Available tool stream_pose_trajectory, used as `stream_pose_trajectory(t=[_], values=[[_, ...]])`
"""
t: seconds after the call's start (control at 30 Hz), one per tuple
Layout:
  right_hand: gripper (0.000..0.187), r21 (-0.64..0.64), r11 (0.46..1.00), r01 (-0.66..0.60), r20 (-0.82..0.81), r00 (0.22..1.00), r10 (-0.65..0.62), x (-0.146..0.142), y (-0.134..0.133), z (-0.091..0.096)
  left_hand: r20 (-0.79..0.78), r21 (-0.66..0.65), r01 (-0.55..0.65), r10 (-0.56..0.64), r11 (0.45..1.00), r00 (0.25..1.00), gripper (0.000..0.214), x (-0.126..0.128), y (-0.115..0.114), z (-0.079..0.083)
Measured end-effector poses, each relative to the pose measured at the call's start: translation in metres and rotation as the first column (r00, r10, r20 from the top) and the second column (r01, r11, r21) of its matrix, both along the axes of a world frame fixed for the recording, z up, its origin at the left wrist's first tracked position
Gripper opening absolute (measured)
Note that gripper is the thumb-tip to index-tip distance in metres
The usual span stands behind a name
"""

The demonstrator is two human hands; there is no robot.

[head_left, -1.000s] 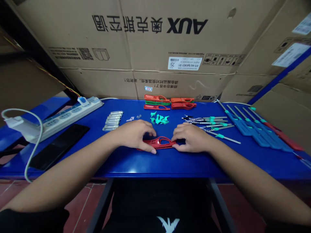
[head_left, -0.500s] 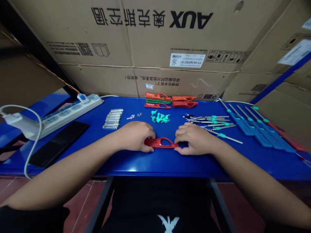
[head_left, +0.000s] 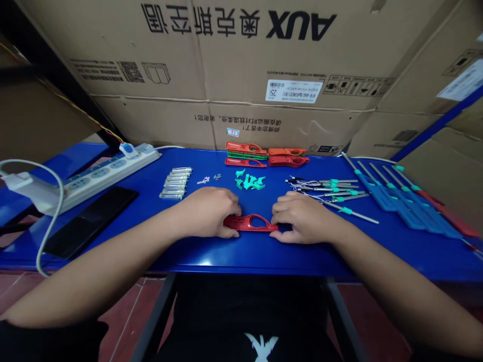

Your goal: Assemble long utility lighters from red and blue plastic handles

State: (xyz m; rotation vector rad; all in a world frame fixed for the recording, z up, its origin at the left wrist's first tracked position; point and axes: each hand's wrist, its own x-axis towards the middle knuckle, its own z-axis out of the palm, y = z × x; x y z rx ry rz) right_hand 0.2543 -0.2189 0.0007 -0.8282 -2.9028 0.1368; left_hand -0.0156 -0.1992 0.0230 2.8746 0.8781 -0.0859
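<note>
A red plastic lighter casing [head_left: 247, 222] with an oval opening lies lengthwise between my hands, close to the front of the blue table. My left hand [head_left: 211, 213] is closed on its left end, thumb at the near edge and fingers curled at the far edge. The right end is pinched by my right hand [head_left: 302, 217], thumb below and fingers above. Just beyond the casing sits a small pile of turquoise trigger pieces [head_left: 249, 181]. Metal lighter tubes with wires [head_left: 335, 190] lie past my right hand.
Red, orange and green casings [head_left: 247, 156] are stacked at the back against a cardboard box [head_left: 151, 118]. Clear cylinders [head_left: 176, 182], small springs and a white power strip [head_left: 109, 173] are left, with a black phone [head_left: 92, 221]. Blue long-tubed lighters [head_left: 411, 208] lie right.
Both hands keep their hold on the red casing, which stays in nearly the same place. The whole view has shifted very slightly.
</note>
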Motion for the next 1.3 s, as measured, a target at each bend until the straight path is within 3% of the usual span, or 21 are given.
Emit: stream_pose_trajectory(t=[0.27, 0.5, 0.83, 0.93, 1.1, 1.2, 1.3], values=[[0.029, 0.003, 1.000, -0.001, 0.000, 1.000, 0.001, 0.002, 0.000, 0.001, 0.011, -0.052, 0.032, -0.032, 0.998, 0.999, 0.033, -0.003, 0.007, -0.004], [0.031, -0.006, 1.000, 0.010, 0.030, 1.000, -0.010, 0.004, 0.002, 0.000, 0.048, -0.082, -0.007, 0.011, 0.997, 0.999, 0.029, -0.005, 0.010, -0.006], [0.019, -0.035, 0.995, 0.092, 0.044, 0.995, -0.091, -0.001, 0.000, 0.006, 0.008, -0.040, -0.026, 0.026, 0.999, 1.000, 0.025, -0.001, 0.009, 0.000], [0.021, 0.044, 0.992, 0.117, 0.068, 0.990, -0.120, 0.000, 0.020, 0.019, 0.058, -0.003, -0.028, 0.028, 1.000, 0.998, 0.023, -0.001, 0.035, 0.009], [0.022, 0.113, 0.975, 0.190, 0.051, 0.979, -0.197, -0.003, 0.095, 0.041, -0.009, 0.088, -0.054, 0.055, 0.995, 0.998, 0.030, 0.002, 0.118, 0.027], [0.024, 0.126, 0.962, 0.241, 0.090, 0.963, -0.253, -0.007, 0.138, 0.042, -0.038, 0.097, -0.156, 0.161, 0.983, 0.986, 0.037, 0.004, 0.157, 0.029], [0.026, 0.130, 0.956, 0.263, 0.147, 0.948, -0.281, -0.011, 0.161, 0.034, -0.047, 0.107, -0.203, 0.209, 0.973, 0.977, 0.040, 0.007, 0.174, 0.024]])
